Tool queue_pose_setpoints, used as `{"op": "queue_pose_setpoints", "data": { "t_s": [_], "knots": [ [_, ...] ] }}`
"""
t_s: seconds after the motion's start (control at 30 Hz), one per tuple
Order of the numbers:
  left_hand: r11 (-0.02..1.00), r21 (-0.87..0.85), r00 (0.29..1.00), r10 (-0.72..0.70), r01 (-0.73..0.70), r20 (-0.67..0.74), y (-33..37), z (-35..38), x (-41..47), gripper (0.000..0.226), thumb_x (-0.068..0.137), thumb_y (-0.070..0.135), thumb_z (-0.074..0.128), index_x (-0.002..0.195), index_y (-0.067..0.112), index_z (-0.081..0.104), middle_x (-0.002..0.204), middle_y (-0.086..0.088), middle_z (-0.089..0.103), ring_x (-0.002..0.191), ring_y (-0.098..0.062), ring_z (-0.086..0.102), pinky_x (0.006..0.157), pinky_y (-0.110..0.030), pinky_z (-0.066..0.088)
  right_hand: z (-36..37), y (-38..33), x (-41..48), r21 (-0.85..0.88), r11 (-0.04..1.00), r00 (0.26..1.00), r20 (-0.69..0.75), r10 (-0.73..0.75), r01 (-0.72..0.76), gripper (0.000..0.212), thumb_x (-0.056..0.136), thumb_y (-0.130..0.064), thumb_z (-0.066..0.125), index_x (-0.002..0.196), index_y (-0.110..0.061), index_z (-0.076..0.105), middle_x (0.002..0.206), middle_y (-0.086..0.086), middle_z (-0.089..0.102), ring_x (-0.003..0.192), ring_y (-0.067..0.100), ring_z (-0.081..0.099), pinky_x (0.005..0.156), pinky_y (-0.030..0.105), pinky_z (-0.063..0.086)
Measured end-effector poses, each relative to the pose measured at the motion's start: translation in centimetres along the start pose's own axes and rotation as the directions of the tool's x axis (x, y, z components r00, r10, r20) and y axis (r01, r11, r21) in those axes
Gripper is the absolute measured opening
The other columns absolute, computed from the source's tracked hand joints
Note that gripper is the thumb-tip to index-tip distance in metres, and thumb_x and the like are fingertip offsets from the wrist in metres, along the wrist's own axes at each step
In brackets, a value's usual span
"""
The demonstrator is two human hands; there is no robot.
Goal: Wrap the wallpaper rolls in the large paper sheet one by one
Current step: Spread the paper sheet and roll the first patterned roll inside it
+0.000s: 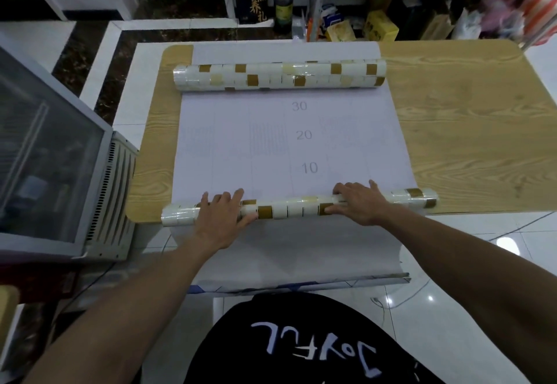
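A person is sitting at a wooden desk (467,130), seen from above through a head-worn camera. A large white paper sheet (241,157), faintly printed with the numbers 10, 20 and 30, is lying flat down the middle of the desk. Its near end is hanging over the desk's front edge toward the person's lap.

Two wallpaper rolls with a cream and brown tile pattern are lying crosswise on the sheet, well apart. The far wallpaper roll (280,77) is resting near the sheet's far end, untouched. The near wallpaper roll (289,209) is sitting at the front edge of the desk, and both its ends are poking out past the sides of the sheet.

The left hand (223,215) is pressing on the near roll left of its middle. The right hand (358,204) is pressing on it right of the middle. Both hands are spread wide, with fingers draped over the top of the roll and thumbs lying along its near side. Neither is clenching it.

The wrapping seems to be only starting, as no paper is covering the roll yet. To do this step well, the person is probably best off keeping the hands evenly spaced and pressing equally. That should keep the roll square to the sheet's edges as it turns. The paper will likely need tucking snugly against the roll first, since any slack or skew could wind into a loose, crooked spiral.
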State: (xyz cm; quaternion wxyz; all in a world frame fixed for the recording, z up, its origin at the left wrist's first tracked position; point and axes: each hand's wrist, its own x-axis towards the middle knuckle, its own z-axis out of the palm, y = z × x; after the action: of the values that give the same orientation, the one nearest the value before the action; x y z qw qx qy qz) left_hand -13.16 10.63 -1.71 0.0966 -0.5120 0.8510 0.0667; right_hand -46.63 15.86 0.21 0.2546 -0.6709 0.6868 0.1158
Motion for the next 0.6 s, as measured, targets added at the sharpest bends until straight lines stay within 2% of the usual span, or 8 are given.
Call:
{"op": "queue_pose_setpoints", "data": {
  "t_s": [0.13,0.23,0.3,0.4,0.47,0.53,0.6],
  "knots": [
    [1.000,0.007,0.999,0.024,-0.024,0.021,-0.36,0.33,0.23,0.069,0.081,0.078,0.026,0.119,0.024,0.045,0.111,-0.005,0.059,0.108,-0.026,0.053,0.104,-0.053,0.030,0.16,-0.03,0.14,0.002,1.000,1.000,-0.021,0.014,-0.014,0.062,0.087,-0.070,0.035,0.129,-0.026,0.047,0.132,0.003,0.047,0.125,0.023,0.041,0.111,0.056,0.018],
    [0.999,-0.020,1.000,0.026,-0.026,-0.016,-0.54,0.25,0.66,0.066,0.085,0.072,0.025,0.112,0.020,0.055,0.111,-0.006,0.056,0.106,-0.024,0.051,0.095,-0.045,0.038,0.49,-0.11,-0.01,-0.064,0.998,0.998,-0.063,-0.027,0.023,0.081,0.078,-0.080,0.034,0.137,-0.024,0.041,0.135,0.004,0.039,0.127,0.024,0.034,0.112,0.051,0.020],
    [1.000,-0.019,0.999,0.018,-0.019,-0.046,-0.48,-0.06,0.86,0.068,0.086,0.068,0.022,0.107,0.016,0.059,0.109,-0.005,0.055,0.103,-0.024,0.049,0.090,-0.041,0.038,0.95,-0.13,0.02,-0.076,0.995,0.994,-0.086,-0.071,0.064,0.088,0.076,-0.080,0.042,0.141,-0.021,0.033,0.137,0.004,0.042,0.127,0.024,0.037,0.111,0.049,0.022],
    [1.000,-0.019,1.000,0.001,-0.002,-0.010,-0.32,-0.27,0.98,0.066,0.091,0.064,0.017,0.121,0.017,0.051,0.112,-0.005,0.059,0.105,-0.024,0.052,0.094,-0.042,0.037,0.60,0.01,0.19,0.055,0.998,0.995,-0.092,-0.032,0.037,0.068,0.082,-0.072,0.046,0.127,-0.023,0.037,0.121,0.003,0.058,0.118,0.022,0.050,0.110,0.047,0.020],
    [0.996,-0.085,1.000,-0.009,0.011,0.024,-0.25,-0.26,0.85,0.064,0.092,0.065,0.024,0.135,0.020,0.038,0.117,-0.006,0.061,0.109,-0.026,0.054,0.102,-0.046,0.034,0.16,0.10,0.37,0.013,0.999,0.999,-0.031,-0.041,0.042,0.058,0.086,-0.070,0.041,0.119,-0.023,0.043,0.112,0.003,0.061,0.113,0.022,0.052,0.111,0.048,0.018],
    [0.997,-0.080,0.999,0.012,-0.009,0.048,-0.19,-0.15,0.64,0.071,0.085,0.075,0.024,0.132,0.024,0.038,0.118,-0.006,0.059,0.110,-0.025,0.053,0.104,-0.049,0.032,0.41,0.27,0.57,-0.042,0.996,0.996,-0.041,-0.081,0.079,0.056,0.088,-0.068,0.039,0.119,-0.023,0.048,0.122,0.002,0.055,0.119,0.021,0.046,0.110,0.049,0.021],
    [0.999,-0.033,0.997,0.032,-0.029,0.064,-0.08,0.03,0.57,0.075,0.080,0.079,0.020,0.125,0.024,0.043,0.118,-0.005,0.055,0.111,-0.025,0.050,0.104,-0.048,0.032,0.64,0.45,0.77,-0.036,0.995,0.994,-0.057,-0.097,0.095,0.055,0.090,-0.066,0.036,0.119,-0.022,0.051,0.128,-0.001,0.049,0.118,0.020,0.044,0.103,0.047,0.030]
  ]
}}
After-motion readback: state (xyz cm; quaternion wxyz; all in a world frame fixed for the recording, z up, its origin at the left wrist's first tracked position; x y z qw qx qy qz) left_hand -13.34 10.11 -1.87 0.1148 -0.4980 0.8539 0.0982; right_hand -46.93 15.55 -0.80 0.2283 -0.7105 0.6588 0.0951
